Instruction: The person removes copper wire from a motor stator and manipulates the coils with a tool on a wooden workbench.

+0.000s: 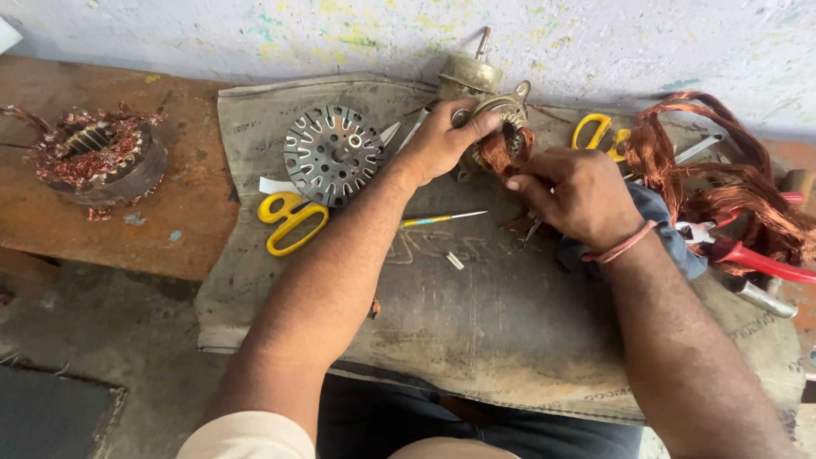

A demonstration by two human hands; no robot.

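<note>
Two hands working on a small motor with copper wire, seen from the head camera.

The left hand (442, 140) closes on the motor (489, 110), thumb on its face; the motor's shaft points away from the hands, toward the wall. The right hand (578, 195) is just beside it, fingers pinched narrow on the copper wire (501, 151) at the motor's near side. Yellow scissors (291, 219) lie on the counter (102, 221) left of the left forearm, well apart.
</note>
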